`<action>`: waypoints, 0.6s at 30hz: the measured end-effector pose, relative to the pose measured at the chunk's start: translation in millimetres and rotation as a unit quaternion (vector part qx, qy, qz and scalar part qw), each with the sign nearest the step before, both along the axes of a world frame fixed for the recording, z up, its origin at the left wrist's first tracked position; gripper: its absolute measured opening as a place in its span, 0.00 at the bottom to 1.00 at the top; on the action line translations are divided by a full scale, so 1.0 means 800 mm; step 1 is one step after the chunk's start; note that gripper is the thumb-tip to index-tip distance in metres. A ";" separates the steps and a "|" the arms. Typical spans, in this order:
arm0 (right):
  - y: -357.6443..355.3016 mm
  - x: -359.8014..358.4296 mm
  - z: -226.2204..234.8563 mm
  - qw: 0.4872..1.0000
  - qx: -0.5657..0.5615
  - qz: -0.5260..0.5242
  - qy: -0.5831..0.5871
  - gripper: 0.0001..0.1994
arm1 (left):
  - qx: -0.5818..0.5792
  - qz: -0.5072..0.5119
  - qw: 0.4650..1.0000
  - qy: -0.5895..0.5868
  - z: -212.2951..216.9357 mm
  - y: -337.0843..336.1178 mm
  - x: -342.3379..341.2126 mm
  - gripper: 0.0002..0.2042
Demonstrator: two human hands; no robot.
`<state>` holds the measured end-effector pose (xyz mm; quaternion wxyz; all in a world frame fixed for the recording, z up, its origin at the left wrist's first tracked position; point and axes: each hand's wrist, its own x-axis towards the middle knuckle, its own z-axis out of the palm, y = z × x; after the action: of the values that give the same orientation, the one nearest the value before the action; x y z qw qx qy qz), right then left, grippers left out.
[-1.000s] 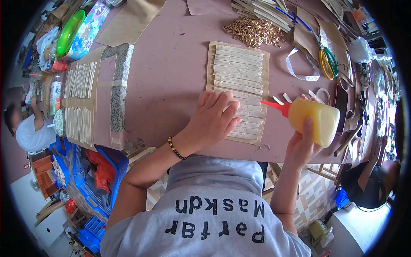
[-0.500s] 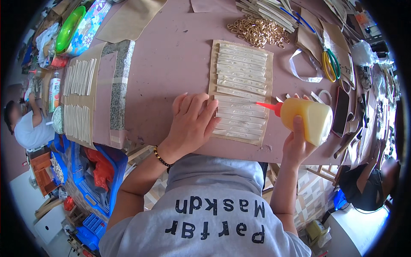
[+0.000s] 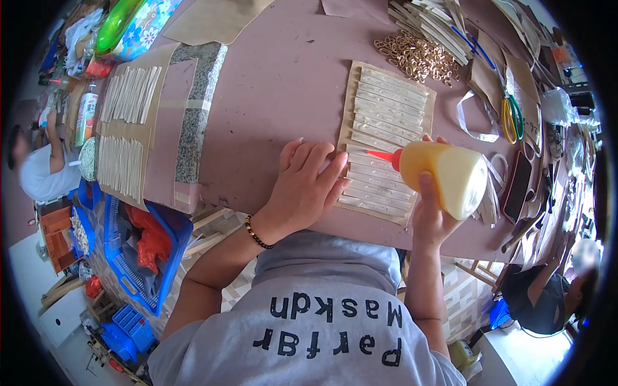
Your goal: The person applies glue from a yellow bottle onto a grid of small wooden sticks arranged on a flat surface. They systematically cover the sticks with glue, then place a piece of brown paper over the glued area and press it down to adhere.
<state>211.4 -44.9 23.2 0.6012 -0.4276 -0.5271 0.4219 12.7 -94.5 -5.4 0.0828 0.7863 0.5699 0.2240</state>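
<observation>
Landmark: the brown backing sheet (image 3: pixel 348 116) on the table (image 3: pixel 270 96), with a column of pale strips (image 3: pixel 389 116) lying crosswise on it; several show glossy, wet-looking spots. Right hand (image 3: pixel 432 209) is closed around a squeeze bottle (image 3: pixel 447 177) of yellowish liquid, thumb on the near side, bottle tipped over toward the sheet's right edge. Its red nozzle (image 3: pixel 385 157) points left above the sheet's middle; can't tell if the tip touches a strip. Left hand (image 3: pixel 302 180) is at the sheet's left edge, palm down, fingers loosely bent, nothing visible in its grip; index fingertip and thumb reach over that edge, contact with a strip unclear. Dark beaded bracelet (image 3: pixel 256 235) on that wrist. Just beyond the sheet's far edge: heap of gold metal clasps (image 3: pixel 418 58), then a bundle of loose beige strips (image 3: pixel 431 29). Right of the sheet: white tape (image 3: pixel 479 136) in a loop, scissors (image 3: pixel 505 116) with yellow and green handles, and a dark flat rectangular item (image 3: pixel 517 186). Well left of the sheet: speckled slab (image 3: pixel 198 116), then two rows of narrow strips (image 3: pixel 132 95) on brown material. Lower left of the sheet, below table level: blue basket (image 3: pixel 154 283) holding a red plastic bag (image 3: pixel 151 241).
</observation>
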 end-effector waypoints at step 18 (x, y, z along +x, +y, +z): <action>0.005 -0.032 0.011 0.997 0.022 0.059 -0.034 0.27 | 0.008 0.002 1.000 0.000 -0.004 0.000 0.000 0.20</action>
<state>185.8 -41.3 32.2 0.5663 -0.3967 -0.5806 0.4299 12.6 -94.5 -8.8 0.0759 0.7861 0.5693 0.2284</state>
